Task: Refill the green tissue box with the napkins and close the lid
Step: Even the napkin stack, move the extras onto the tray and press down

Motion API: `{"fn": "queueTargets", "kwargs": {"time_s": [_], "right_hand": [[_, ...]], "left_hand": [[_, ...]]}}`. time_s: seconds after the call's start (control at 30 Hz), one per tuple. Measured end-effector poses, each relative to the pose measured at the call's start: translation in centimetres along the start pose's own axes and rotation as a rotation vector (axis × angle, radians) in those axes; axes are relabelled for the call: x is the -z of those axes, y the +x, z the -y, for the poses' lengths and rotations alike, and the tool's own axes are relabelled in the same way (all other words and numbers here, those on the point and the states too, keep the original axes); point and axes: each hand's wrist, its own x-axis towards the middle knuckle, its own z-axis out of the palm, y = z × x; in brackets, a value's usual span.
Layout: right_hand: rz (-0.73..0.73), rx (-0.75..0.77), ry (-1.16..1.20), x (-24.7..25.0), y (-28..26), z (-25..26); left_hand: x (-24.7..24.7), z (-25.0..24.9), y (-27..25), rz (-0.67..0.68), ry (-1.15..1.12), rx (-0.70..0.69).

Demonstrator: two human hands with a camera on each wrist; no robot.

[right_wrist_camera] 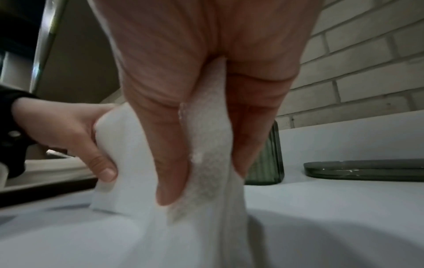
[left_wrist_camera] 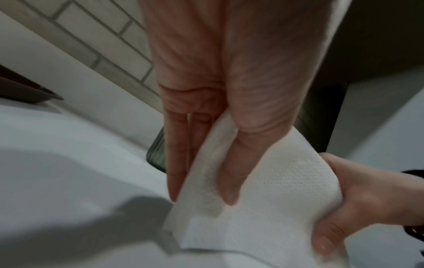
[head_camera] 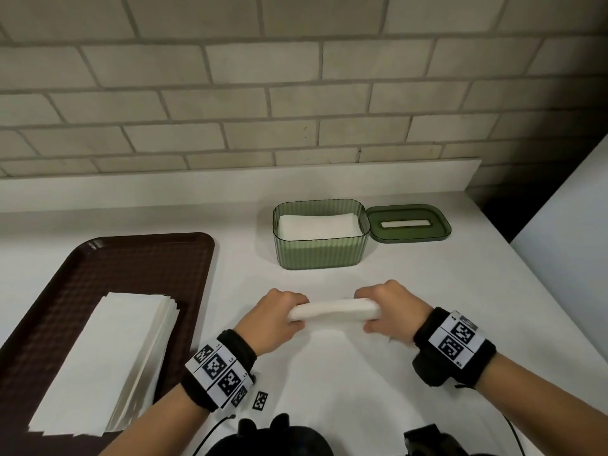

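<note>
A folded bundle of white napkins [head_camera: 334, 310] stands on edge on the white counter, just in front of me. My left hand [head_camera: 279, 312] pinches its left end and my right hand [head_camera: 383, 307] pinches its right end. In the left wrist view the thumb and fingers [left_wrist_camera: 229, 190] clamp the napkins [left_wrist_camera: 263, 190]; in the right wrist view the fingers [right_wrist_camera: 169, 172] do the same to the napkins [right_wrist_camera: 206, 163]. Behind them the green tissue box [head_camera: 320, 255] stands open with white napkins [head_camera: 317, 225] inside. Its green lid [head_camera: 408, 227] lies flat to the right.
A dark brown tray [head_camera: 98, 268] on the left holds a stack of white napkins [head_camera: 108, 366]. A brick wall with a white ledge [head_camera: 230, 179] runs behind the counter. The counter's right edge [head_camera: 539, 284] slants close to the lid.
</note>
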Motion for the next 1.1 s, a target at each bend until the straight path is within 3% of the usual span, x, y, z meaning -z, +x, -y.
{"fn": "queueTargets", "kwargs": {"time_s": [0.13, 0.27, 0.37, 0.47, 0.6, 0.87, 1.1], "right_hand": [[-0.141, -0.021, 0.218, 3.6, 0.4, 0.1], [-0.439, 0.075, 0.429, 7.7, 2.9, 1.1], [-0.607, 0.109, 0.612, 9.7, 6.0, 1.9], [-0.61, 0.065, 0.629, 10.2, 9.8, 1.5], [-0.577, -0.072, 0.5, 8.6, 13.0, 0.1], [-0.586, -0.096, 0.212, 6.0, 13.2, -0.9], [-0.488, -0.088, 0.097, 6.1, 12.9, -1.1]], "left_hand": [[3.2, 0.5, 0.6, -0.114, -0.252, 0.045], [7.5, 0.2, 3.2, -0.385, -0.588, 0.062], [10.1, 0.4, 6.3, -0.576, -0.668, 0.071], [11.1, 1.0, 9.4, -0.637, -0.589, 0.113], [10.2, 1.7, 11.5, -0.662, -0.427, 0.237], [7.8, 1.7, 12.6, -0.485, -0.089, 0.158], [6.8, 0.5, 12.9, -0.357, 0.283, 0.234]]}}
